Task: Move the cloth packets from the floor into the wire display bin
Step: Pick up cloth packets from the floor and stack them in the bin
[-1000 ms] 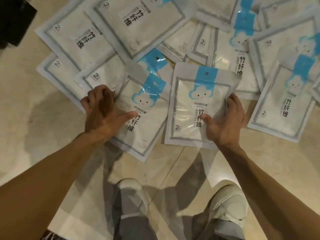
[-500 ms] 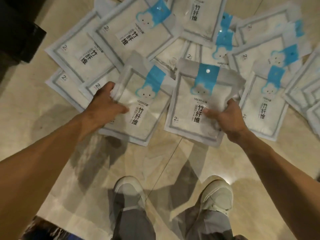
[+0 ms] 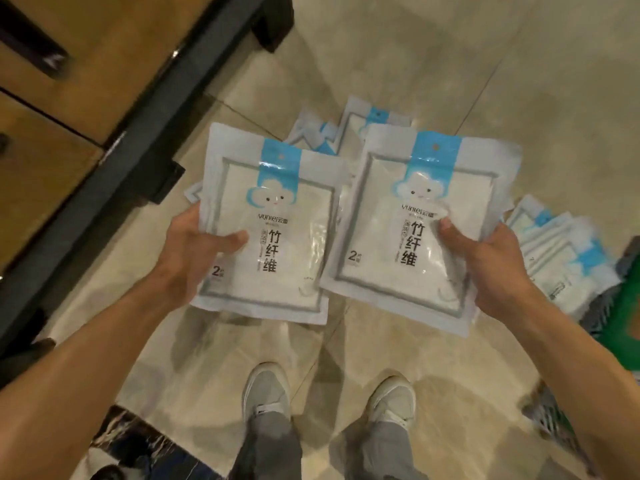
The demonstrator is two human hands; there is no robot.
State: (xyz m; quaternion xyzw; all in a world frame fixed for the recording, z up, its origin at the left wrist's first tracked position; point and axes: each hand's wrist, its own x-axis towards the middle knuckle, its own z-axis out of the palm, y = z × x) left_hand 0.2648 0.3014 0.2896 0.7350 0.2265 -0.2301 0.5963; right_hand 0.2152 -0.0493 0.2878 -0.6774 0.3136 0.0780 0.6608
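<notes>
While each of the hands, left point(image 3: 194, 251) and right point(image 3: 491, 268), pinches a packet point(image 3: 273, 237) by its near side edge above the floor point(image 3: 433, 64), these look light, floppy, slick; edge grips suit.

Cloth packets point(image 3: 349, 129) on tiled floor point(image 3: 450, 64)

Across the upper left of the frame we see a brown wooden cabinet point(image 3: 59, 109) with a dark grey metal base rail point(image 3: 114, 157) running diagonally. Beige polished floor tiles point(image 3: 433, 46) fill the middle and top. At the bottom centre we see two pale grey sneakers point(image 3: 266, 393) below grey trouser legs point(image 3: 266, 448).
</notes>
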